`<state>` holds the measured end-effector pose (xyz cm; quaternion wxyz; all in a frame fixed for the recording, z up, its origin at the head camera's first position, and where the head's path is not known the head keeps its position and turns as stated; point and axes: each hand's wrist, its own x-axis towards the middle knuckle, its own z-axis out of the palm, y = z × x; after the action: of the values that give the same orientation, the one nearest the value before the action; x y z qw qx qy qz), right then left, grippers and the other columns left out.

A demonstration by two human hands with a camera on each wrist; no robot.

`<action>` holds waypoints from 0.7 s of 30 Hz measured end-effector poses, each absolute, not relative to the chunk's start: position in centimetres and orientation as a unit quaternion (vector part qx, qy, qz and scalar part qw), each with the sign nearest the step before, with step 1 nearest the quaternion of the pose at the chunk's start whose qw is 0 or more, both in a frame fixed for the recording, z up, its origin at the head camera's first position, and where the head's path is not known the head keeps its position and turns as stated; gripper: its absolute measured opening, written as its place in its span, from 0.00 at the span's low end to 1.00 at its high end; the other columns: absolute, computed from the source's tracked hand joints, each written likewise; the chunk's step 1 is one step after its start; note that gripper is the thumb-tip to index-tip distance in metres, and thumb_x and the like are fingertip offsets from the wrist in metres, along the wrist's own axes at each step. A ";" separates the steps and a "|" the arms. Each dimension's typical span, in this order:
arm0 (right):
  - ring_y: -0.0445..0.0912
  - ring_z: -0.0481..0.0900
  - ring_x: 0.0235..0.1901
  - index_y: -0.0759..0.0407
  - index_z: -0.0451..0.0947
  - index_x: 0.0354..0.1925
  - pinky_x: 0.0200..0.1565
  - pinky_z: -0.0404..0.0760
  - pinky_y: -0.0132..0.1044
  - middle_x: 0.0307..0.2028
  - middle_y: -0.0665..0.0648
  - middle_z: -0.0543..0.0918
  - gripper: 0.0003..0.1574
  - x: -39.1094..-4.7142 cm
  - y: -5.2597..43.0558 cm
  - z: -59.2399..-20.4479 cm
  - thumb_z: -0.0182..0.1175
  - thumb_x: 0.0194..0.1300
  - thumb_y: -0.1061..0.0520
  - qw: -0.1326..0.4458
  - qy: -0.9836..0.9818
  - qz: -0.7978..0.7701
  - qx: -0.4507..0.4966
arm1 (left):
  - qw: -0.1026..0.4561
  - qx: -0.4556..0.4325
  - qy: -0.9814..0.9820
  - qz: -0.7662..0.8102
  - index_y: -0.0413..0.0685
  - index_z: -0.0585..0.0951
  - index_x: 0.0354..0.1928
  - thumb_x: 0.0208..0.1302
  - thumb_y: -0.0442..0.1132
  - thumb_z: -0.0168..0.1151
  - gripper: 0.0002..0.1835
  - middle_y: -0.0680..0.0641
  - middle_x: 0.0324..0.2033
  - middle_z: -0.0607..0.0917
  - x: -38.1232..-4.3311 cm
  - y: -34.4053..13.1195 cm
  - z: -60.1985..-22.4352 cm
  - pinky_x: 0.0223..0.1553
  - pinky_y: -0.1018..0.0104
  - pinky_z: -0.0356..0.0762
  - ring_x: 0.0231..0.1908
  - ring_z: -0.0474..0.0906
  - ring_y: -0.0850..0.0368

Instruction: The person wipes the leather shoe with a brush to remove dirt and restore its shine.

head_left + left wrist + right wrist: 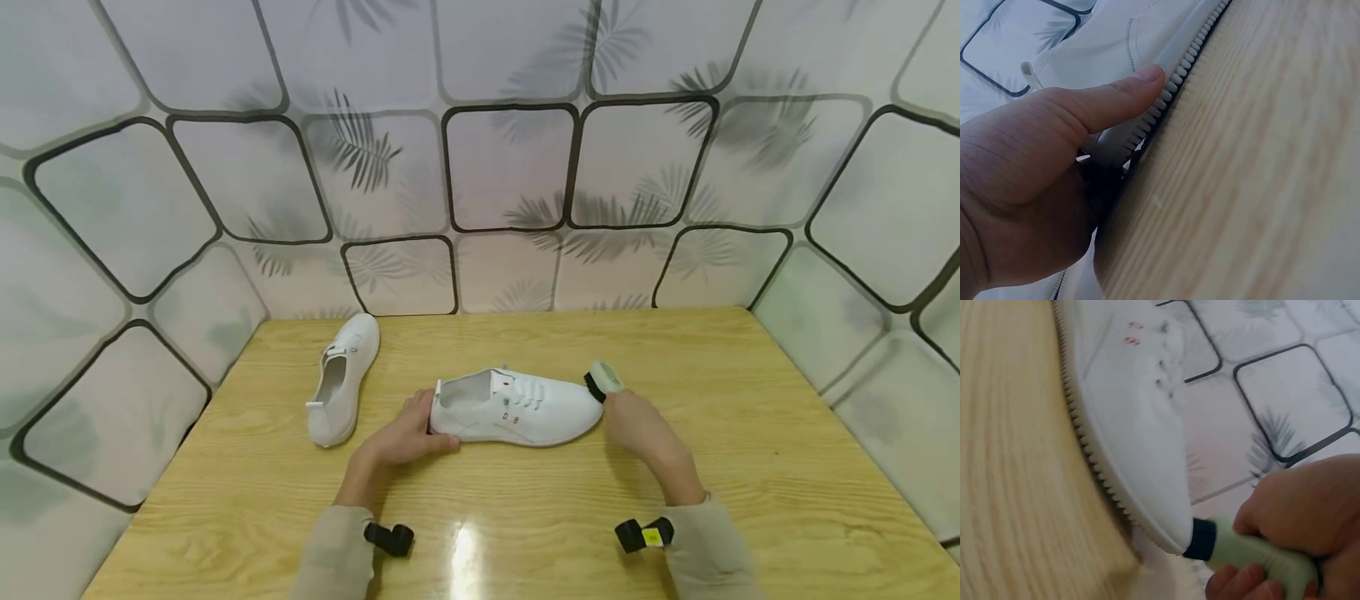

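A white lace-up shoe (551, 408) with small red marks on its side lies sole down on the wooden table, toe to the right. My left hand (408, 429) grips it round the heel; in the left wrist view the thumb (1125, 100) presses the side just above the ridged sole. In my right hand (637, 425) is a pale green brush (607, 377) with dark bristles. The right wrist view shows the bristles (1202, 539) against the tip of the toe, fingers curled round the brush's green body (1266, 562).
A second white shoe (345, 379) stands at the left rear of the wooden table (750, 433), its toe toward the back. Patterned wall panels (510, 167) rise behind the table and along both sides.
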<state>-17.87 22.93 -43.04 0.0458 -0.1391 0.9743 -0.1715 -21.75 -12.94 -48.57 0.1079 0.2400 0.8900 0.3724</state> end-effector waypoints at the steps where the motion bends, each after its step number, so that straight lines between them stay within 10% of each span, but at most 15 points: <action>1: 0.45 0.64 0.19 0.72 0.73 0.32 0.23 0.66 0.36 0.21 0.57 0.70 0.19 -18.1 22.9 -43.3 0.37 0.74 0.67 0.052 0.971 -0.200 -0.122 | 0.107 0.240 0.890 0.372 0.36 0.58 0.72 0.59 0.50 0.72 0.47 0.35 0.65 0.67 -21.7 -13.0 -48.6 0.67 0.42 0.56 0.64 0.60 0.39; 14: 0.49 0.70 0.13 0.76 0.71 0.50 0.14 0.71 0.36 0.23 0.60 0.71 0.24 -17.0 22.5 -42.4 0.32 0.78 0.61 0.133 0.956 -0.262 -0.020 | 0.113 0.239 0.892 0.365 0.35 0.55 0.74 0.61 0.52 0.71 0.50 0.34 0.66 0.65 -21.7 -13.0 -48.6 0.67 0.41 0.55 0.65 0.58 0.38; 21: 0.45 0.64 0.14 0.66 0.70 0.28 0.17 0.67 0.35 0.18 0.56 0.67 0.26 -16.3 21.4 -42.0 0.32 0.79 0.59 0.095 0.962 -0.251 -0.045 | 0.115 0.234 0.895 0.362 0.37 0.57 0.73 0.60 0.52 0.71 0.48 0.35 0.65 0.66 -21.6 -13.1 -48.6 0.66 0.42 0.57 0.64 0.59 0.40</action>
<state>-16.29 21.36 -42.02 0.0955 -0.0446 0.9622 -0.2510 -21.57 -13.07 -48.59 0.1154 0.2335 0.8952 0.3617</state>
